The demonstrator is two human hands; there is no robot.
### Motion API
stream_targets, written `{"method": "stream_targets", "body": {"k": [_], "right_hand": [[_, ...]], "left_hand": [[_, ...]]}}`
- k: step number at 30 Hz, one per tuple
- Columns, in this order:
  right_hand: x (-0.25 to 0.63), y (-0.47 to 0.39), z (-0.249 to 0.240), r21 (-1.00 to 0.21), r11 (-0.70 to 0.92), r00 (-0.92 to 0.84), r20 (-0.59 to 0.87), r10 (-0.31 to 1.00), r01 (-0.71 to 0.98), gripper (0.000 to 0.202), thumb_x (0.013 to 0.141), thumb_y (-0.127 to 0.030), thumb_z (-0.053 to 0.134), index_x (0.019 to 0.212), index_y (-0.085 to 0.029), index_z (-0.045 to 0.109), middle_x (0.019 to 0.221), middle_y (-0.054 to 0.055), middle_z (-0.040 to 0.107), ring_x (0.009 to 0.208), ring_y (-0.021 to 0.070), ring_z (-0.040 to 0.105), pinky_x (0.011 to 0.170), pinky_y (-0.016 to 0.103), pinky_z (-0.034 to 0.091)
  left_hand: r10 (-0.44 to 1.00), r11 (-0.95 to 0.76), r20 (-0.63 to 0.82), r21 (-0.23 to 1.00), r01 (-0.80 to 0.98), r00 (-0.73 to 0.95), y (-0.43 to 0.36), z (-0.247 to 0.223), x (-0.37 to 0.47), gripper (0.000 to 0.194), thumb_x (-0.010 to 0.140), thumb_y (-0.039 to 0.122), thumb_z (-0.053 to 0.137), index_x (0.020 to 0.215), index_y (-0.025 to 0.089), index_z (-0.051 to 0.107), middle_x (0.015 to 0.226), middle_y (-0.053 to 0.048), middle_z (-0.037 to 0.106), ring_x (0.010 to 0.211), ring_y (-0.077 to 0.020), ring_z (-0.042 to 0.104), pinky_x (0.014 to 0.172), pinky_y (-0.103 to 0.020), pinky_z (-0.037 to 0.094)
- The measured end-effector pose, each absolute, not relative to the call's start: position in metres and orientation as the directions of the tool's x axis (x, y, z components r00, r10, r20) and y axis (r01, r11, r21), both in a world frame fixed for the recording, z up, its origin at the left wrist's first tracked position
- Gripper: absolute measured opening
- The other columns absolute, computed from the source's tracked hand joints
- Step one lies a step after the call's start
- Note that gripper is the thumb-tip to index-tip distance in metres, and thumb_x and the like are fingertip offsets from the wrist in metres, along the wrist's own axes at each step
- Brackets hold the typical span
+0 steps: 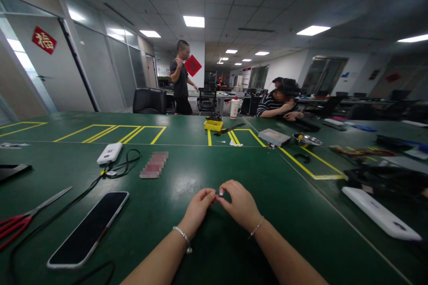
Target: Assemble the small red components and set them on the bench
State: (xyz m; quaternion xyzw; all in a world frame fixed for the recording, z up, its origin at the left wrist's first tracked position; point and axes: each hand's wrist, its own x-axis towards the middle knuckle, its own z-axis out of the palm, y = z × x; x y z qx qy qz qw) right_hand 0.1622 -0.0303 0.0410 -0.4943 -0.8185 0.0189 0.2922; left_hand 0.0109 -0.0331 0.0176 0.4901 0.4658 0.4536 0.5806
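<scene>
Just above the green table (187,160), my two hands meet in the middle of the view. A tiny whitish and dark piece (221,192) sits between the thumb and fingers of my right hand (241,202); its kind is too small to make out. My left hand (198,208) is closed in a pinch, its fingertips right beside the piece. Whatever its fingers hold, if anything, is hidden. Each wrist wears a bracelet. A pixelated reddish card-like item (154,164) lies flat beyond my left hand.
Left on the table are a smartphone (89,229), red-handled scissors (30,218) and a white power bank (109,153) with a black cable. A yellow box (213,125), a metal bowl (309,140) and a white device (381,213) lie beyond and right. One person stands behind; another leans on the table.
</scene>
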Motion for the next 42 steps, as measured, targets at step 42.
{"method": "stream_targets", "body": {"k": [42], "right_hand": [[0.192, -0.015, 0.035, -0.24, 0.306, -0.252, 0.231, 0.94, 0.921, 0.044, 0.079, -0.035, 0.041, 0.116, -0.013, 0.051, 0.124, 0.01, 0.046, 0.117, 0.0222, 0.036, 0.1, 0.035, 0.026]], "left_hand": [[0.989, 0.106, -0.085, 0.977, -0.185, 0.117, -0.026, 0.008, 0.005, 0.036, 0.073, 0.028, 0.053, 0.107, 0.018, 0.059, 0.127, -0.008, 0.047, 0.116, -0.0223, 0.042, 0.097, -0.035, 0.032]]}}
